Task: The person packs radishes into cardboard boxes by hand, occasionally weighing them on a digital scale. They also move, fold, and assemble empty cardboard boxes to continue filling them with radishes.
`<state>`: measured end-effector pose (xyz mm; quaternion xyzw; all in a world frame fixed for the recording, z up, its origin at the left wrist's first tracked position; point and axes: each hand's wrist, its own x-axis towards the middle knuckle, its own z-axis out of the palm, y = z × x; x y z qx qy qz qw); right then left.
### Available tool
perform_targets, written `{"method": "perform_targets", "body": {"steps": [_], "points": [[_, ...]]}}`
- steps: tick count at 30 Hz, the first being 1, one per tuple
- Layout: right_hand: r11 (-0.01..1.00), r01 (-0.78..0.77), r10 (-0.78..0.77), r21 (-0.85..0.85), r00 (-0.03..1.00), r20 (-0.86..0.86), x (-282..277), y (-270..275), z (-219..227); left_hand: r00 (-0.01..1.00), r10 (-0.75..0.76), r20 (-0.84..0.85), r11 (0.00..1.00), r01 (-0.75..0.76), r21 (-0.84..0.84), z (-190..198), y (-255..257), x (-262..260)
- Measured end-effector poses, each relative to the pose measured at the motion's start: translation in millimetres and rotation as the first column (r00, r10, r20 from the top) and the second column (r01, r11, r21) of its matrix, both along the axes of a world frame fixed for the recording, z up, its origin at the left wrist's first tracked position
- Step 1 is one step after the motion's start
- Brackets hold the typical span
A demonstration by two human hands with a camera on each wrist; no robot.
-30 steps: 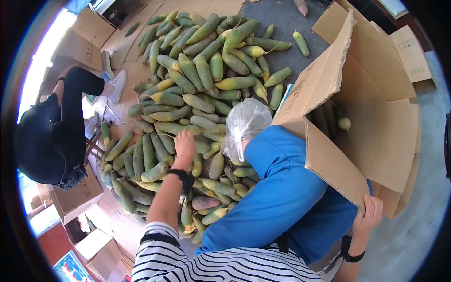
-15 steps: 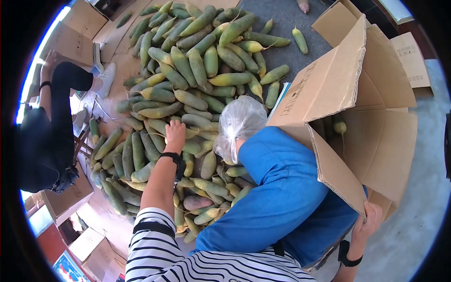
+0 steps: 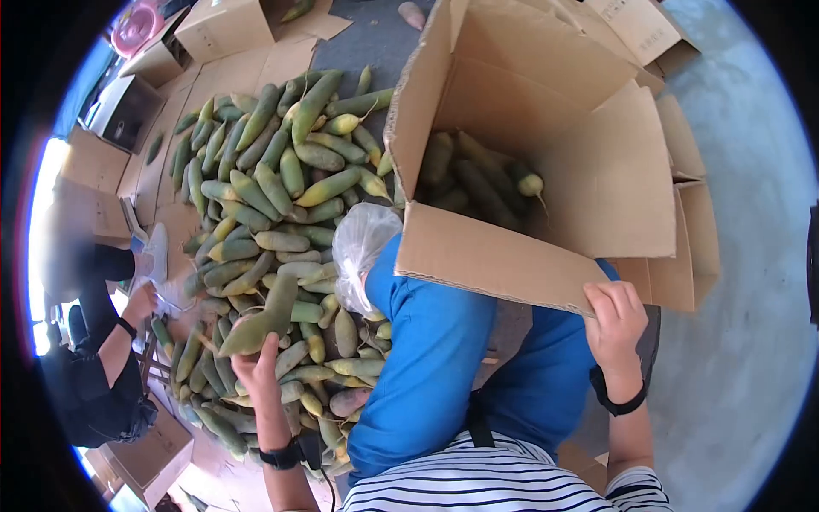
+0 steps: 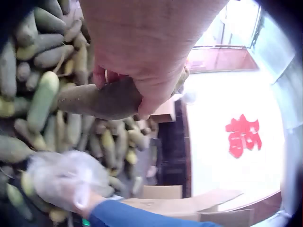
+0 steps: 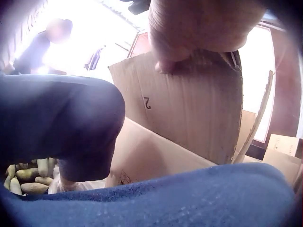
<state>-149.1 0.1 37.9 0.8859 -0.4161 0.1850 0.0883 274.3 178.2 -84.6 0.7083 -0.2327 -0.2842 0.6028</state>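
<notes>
My left hand point(image 3: 258, 371) holds a long green radish point(image 3: 275, 314) up over the pile. In the left wrist view the fingers and thumb curl round this radish point(image 4: 102, 100). My right hand point(image 3: 618, 328) pinches the edge of the near flap point(image 3: 495, 263) of a large cardboard box point(image 3: 546, 81), thumb on one face in the right wrist view. Several radishes point(image 3: 490, 183) lie inside the box, one with its pale root end showing. The heap of green radishes point(image 3: 294, 171) spreads over the floor left of the box.
A foot in a clear plastic bag point(image 3: 363, 243) stands at the heap's right side, below a blue trouser leg point(image 3: 435, 341). Another person point(image 3: 98, 358) sits at the left. More cardboard boxes point(image 3: 223, 30) stand at the back, and a pink basin point(image 3: 136, 30) is at the upper left.
My left hand has come back from the heap with a radish in it. The view has swung right, showing more of the box's inside. My right hand still grips the flap.
</notes>
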Motion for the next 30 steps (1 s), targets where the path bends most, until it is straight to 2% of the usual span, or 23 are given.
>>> {"method": "perform_targets", "body": {"steps": [1, 2, 3, 5, 7, 8, 11, 13, 14, 16, 17, 19, 20, 22, 24, 26, 28, 29, 30], "points": [[1.0, 0.008, -0.008, -0.009, 1.0, 0.007, -0.1, 1.8, -0.3, 0.995, -0.079, 0.055, 0.996, 0.081, -0.033, 27.7, -7.5, -4.1], [1.0, 0.01, -0.01, -0.01, 1.0, 0.003, -0.3, 3.2, -0.2, 0.989, -0.082, 0.125, 0.982, 0.101, -0.158, 56.2, -22.3, -16.8], [1.0, 0.009, -0.009, -0.011, 1.0, -0.002, -0.8, 4.9, 0.0, 0.983, -0.124, 0.136, 0.942, 0.16, -0.295, 82.3, -38.0, -26.7], [1.0, 0.01, -0.01, -0.024, 1.0, 0.009, -1.8, 8.0, -1.8, 0.962, -0.233, 0.143, 0.845, 0.273, -0.46, 126.9, -74.9, -52.4], [0.999, 0.012, -0.011, -0.037, 1.0, 0.014, -4.4, 10.5, -5.6, 0.927, -0.339, 0.162, 0.814, 0.375, -0.444, 146.9, -105.9, -71.4], [0.999, 0.014, -0.013, -0.045, 1.0, 0.018, -5.8, 11.6, -7.4, 0.896, -0.409, 0.173, 0.759, 0.44, -0.48, 154.1, -125.8, -83.5], [0.998, 0.015, -0.013, -0.055, 0.999, 0.037, -6.5, 10.9, -6.7, 0.877, -0.466, 0.115, 0.745, 0.459, -0.484, 149.8, -155.7, -92.7], [0.999, -0.004, 0.005, -0.041, 1.0, 0.026, -6.0, 8.4, -3.4, 0.925, -0.367, -0.101, 0.836, 0.28, -0.471, 145.0, -155.6, -95.1], [0.999, -0.004, 0.005, -0.043, 1.0, 0.024, -6.5, 7.3, -4.1, 0.899, -0.417, -0.138, 0.782, 0.277, -0.559, 151.6, -143.0, -90.9], [0.999, 0.01, -0.009, -0.032, 1.0, 0.023, -7.2, 11.4, -7.4, 0.912, -0.407, 0.06, 0.672, 0.343, -0.656, 168.8, -118.4, -88.6], [1.0, 0.014, -0.014, -0.027, 1.0, 0.023, -6.3, 12.7, -7.4, 0.91, -0.411, 0.058, 0.673, 0.346, -0.654, 172.2, -109.4, -87.5], [1.0, -0.001, 0.002, -0.026, 0.999, 0.046, -3.9, 11.4, -5.5, 0.824, -0.562, -0.066, 0.466, 0.25, -0.849, 176.3, -99.8, -85.8], [1.0, -0.003, 0.005, -0.028, 0.999, 0.046, -3.7, 11.3, -5.4, 0.826, -0.561, -0.065, 0.465, 0.249, -0.849, 176.8, -101.8, -90.6], [0.999, 0.001, 0.0, -0.048, 0.999, 0.034, -3.8, 9.9, -5.1, 0.811, -0.574, -0.11, 0.568, 0.299, -0.767, 179.4, -112.8, -114.6], [0.999, -0.003, 0.004, -0.045, 1.0, 0.024, -3.9, 10.2, -5.2, 0.876, -0.478, 0.063, 0.748, 0.443, -0.494, 176.2, -137.9, -133.9], [0.999, 0.008, -0.008, -0.043, 1.0, 0.011, -4.0, 14.3, -5.2, 0.804, -0.584, -0.112, 0.766, 0.501, -0.404, 145.1, -176.0, -141.9], [1.0, 0.007, -0.007, -0.005, 1.0, -0.012, -4.9, 15.3, -4.0, 0.896, -0.444, 0.01, 0.847, 0.423, -0.321, 112.2, -186.3, -129.1], [1.0, 0.013, -0.013, -0.005, 1.0, -0.013, -6.1, 14.2, -4.5, 0.925, -0.377, 0.053, 0.841, 0.366, -0.399, 100.3, -182.0, -119.2], [1.0, 0.019, -0.019, -0.012, 1.0, -0.02, -7.4, 14.7, -5.9, 0.945, -0.318, 0.079, 0.868, 0.324, -0.377, 97.1, -171.7, -108.2]]}}
